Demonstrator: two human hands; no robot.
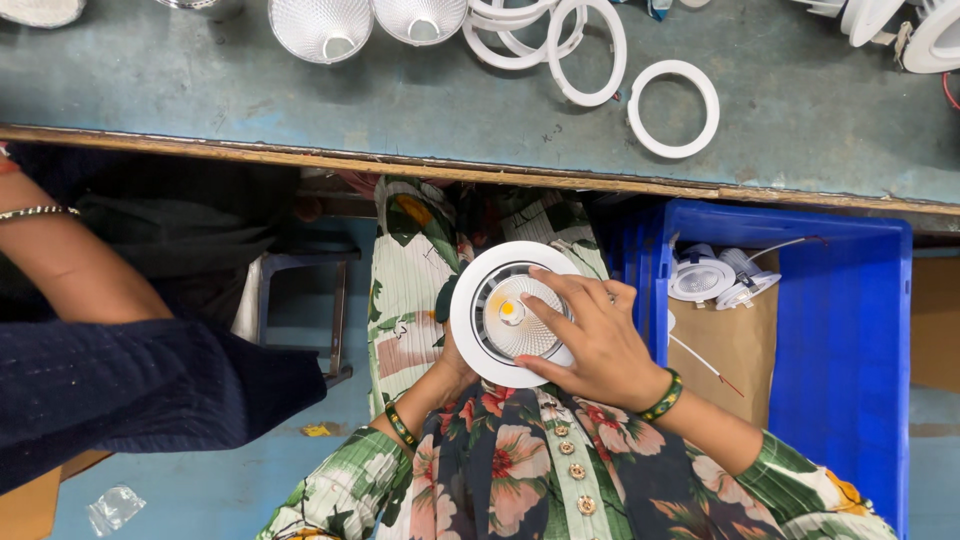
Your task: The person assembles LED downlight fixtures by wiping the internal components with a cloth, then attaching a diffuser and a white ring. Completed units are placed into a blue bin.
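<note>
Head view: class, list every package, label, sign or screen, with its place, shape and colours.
Clear plastic bag: small, crumpled, on the floor, lower left.
Cardboard sheet: brown, flat, inside the blue crate at right.
No labels, signs or screens show.

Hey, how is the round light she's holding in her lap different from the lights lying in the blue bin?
The held downlight is cupped from below by the left hand, with the right hand pressing its face; the lights in the blue bin lie loose on brown cardboard, untouched. The held one faces the camera squarely, showing its reflector and yellow centre; the binned ones lie tipped at angles, with thin wires trailing. The held one looks larger in the picture. Both kinds are round and white.
</note>
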